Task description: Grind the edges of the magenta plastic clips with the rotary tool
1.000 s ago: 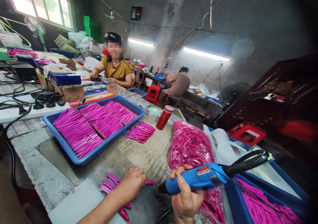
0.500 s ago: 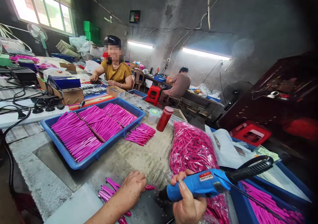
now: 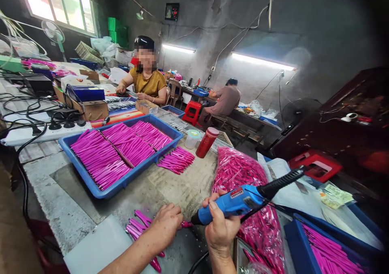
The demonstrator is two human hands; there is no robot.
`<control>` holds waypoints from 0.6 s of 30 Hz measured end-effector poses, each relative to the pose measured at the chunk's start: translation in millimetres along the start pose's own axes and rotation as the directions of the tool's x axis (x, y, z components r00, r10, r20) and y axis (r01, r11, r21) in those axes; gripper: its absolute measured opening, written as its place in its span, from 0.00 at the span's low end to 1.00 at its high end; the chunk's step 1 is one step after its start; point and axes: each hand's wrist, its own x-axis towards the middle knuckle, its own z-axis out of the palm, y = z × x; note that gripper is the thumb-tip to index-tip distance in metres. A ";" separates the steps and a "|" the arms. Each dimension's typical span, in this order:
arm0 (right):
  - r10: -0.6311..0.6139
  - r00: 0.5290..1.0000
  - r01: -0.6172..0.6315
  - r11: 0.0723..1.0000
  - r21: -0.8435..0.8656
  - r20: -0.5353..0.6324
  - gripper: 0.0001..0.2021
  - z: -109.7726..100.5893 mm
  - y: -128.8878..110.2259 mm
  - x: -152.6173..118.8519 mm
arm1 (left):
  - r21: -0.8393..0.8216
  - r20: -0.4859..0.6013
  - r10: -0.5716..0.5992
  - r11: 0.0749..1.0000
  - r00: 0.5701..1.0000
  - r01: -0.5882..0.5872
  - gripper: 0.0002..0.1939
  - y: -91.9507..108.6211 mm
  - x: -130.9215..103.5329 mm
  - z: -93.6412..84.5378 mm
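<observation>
My left hand (image 3: 168,222) is closed around a slim pink piece (image 3: 186,224), whose dark pink end pokes out past the fingers; the rest is hidden. My right hand (image 3: 223,229) grips a blue electric screwdriver (image 3: 232,204), held aslant with its black nose at the end of that piece. Whether the bit touches it I cannot tell. Several more slim pink pieces (image 3: 140,221) lie beneath and beside my left forearm. Small shiny screws (image 3: 192,209) appear scattered on the table near the nose.
A blue tray (image 3: 100,194) of pink pieces stands left, with a loose row (image 3: 176,160) beside it. A plastic bag of pink parts (image 3: 243,173), a red flask (image 3: 207,143) and a clear tub (image 3: 192,139) stand beyond. Another blue bin (image 3: 291,235) is at right. A co-worker (image 3: 148,83) sits across.
The screwdriver has come left and its nose now meets the end of the pink piece in my left hand. The whole view has shifted slightly.
</observation>
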 end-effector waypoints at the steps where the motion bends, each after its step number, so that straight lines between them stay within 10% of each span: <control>1: 0.006 1.000 -0.006 1.000 -0.011 0.004 0.17 0.8 1.7 0.0 | -0.001 -0.011 0.007 1.000 1.000 -0.007 0.11 -0.5 -0.2 1.0; 18: 0.045 0.999 -0.045 0.999 -0.028 0.012 0.17 7.5 10.6 0.9 | 0.014 -0.019 0.028 1.000 0.999 -0.028 0.12 -1.4 0.0 3.1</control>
